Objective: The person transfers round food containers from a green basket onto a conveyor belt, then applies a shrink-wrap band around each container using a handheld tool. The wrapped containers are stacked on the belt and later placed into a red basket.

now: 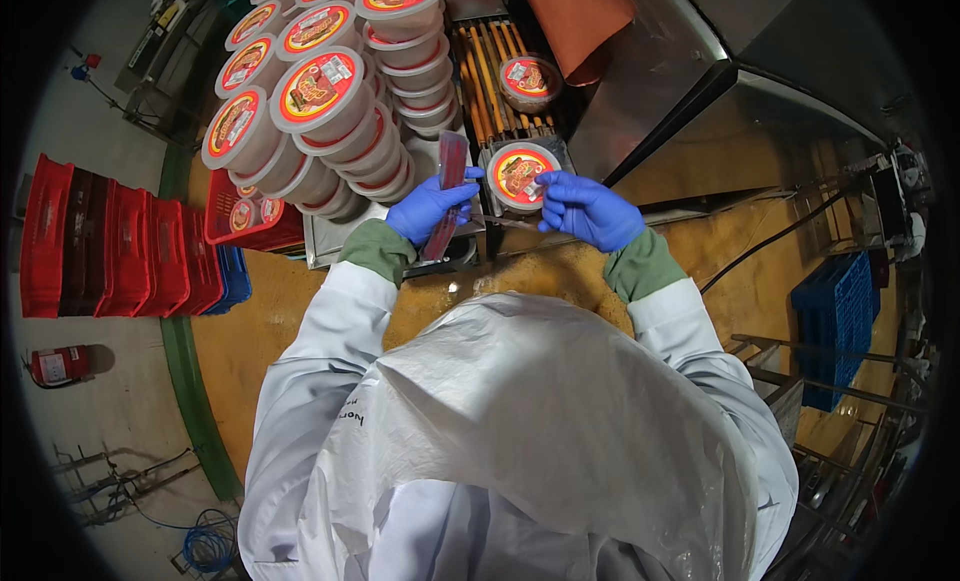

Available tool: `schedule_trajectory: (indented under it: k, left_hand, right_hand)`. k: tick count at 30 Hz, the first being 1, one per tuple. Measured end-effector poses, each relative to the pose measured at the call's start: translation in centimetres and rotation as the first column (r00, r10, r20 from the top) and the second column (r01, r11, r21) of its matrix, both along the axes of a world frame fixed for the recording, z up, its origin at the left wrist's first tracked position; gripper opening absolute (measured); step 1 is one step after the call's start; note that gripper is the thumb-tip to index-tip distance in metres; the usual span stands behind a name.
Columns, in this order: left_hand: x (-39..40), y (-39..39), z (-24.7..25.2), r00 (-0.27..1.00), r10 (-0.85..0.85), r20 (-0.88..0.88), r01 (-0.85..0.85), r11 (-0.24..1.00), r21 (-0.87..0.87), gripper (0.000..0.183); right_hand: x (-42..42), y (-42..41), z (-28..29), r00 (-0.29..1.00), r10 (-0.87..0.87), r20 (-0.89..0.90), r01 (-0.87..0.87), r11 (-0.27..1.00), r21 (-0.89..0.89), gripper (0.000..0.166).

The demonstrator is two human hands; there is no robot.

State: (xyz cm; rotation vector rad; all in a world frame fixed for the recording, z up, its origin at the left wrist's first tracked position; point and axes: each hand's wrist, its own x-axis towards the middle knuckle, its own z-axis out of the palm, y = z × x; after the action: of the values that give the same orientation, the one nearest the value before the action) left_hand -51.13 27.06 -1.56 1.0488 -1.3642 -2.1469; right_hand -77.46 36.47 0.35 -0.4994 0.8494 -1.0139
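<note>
My left hand [431, 209], in a blue glove, grips a bundle of flat plastic strips [453, 161] with red print. From beside that hand a thin, pale strip [504, 221] runs across to the curled fingers of my right hand [589, 209], also gloved in blue. A round, lidded plastic tub [517, 177] stands upright between the hands, on a metal surface at the near end of the rollers. The right fingertips overlap the right edge of its red and yellow label; whether they touch the lid is unclear.
A second tub [530, 82] sits on the roller conveyor [491, 70], near an orange flap [581, 25]. Tall stacks of lidded tubs [319, 89] crowd the metal table [322, 239] at left. Beyond are a red crate [255, 224] holding tubs and several stacked red crates [127, 243].
</note>
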Motion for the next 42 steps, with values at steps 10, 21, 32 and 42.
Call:
schedule_trajectory:
  k: [10,21,32,42]
  left_hand:
    - [-9.0,-12.0,-5.8,0.799,-0.104,0.593,0.502,0.659,-0.56,0.036]
    - [3.7,3.6,-13.0,0.657,0.754,0.003,-0.718,0.624,0.31,0.029]
    - [8.3,-3.0,-18.0,0.392,0.906,0.158,-0.869,0.421,-0.258,0.052]
    - [13.2,0.9,-3.8,0.861,0.243,-0.446,-0.092,0.938,0.334,0.051]
  right_hand:
    - [0.2,-6.7,-3.2,-0.133,-0.089,-0.987,-0.167,0.984,-0.067,0.038]
    - [4.0,-7.4,-3.2,-0.121,-0.585,-0.802,-0.664,0.648,-0.372,0.033]
    - [17.6,-12.5,12.9,0.361,-0.846,-0.392,-0.652,0.071,-0.755,0.059]
    - [12.5,-9.3,13.5,0.037,-0.844,-0.535,-0.81,0.288,-0.511,0.042]
